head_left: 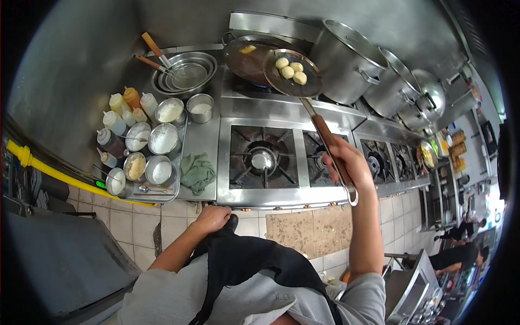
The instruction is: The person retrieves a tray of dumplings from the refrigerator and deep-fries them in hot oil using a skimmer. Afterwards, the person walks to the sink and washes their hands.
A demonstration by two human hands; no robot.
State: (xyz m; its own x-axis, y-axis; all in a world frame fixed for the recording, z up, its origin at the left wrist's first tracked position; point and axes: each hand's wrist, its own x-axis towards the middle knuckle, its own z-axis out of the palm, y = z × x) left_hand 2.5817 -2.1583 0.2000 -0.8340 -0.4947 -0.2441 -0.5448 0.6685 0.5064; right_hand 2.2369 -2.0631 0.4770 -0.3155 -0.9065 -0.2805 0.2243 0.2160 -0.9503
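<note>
My right hand (349, 162) is closed around the wooden handle of a round, shallow skimmer (279, 86). Several pale, smooth balls (299, 78), which look like dough, lie together on it. The skimmer is held in front of a large pot and overlaps the right side of a wide wok (244, 62). In the wok a small yellow piece (248, 49) shows near the far side. Low at the stove's front edge, my left hand (214, 219) has its fingers curled in; whatever they grip is hidden.
Tall steel pots (346, 65) stand right of the wok. Gas burners (262, 160) line the front. At left are nested strainers (189, 76), squeeze bottles (114, 122), a tray of powder bowls (162, 139) and a green cloth (197, 173). A person (460, 259) works far right.
</note>
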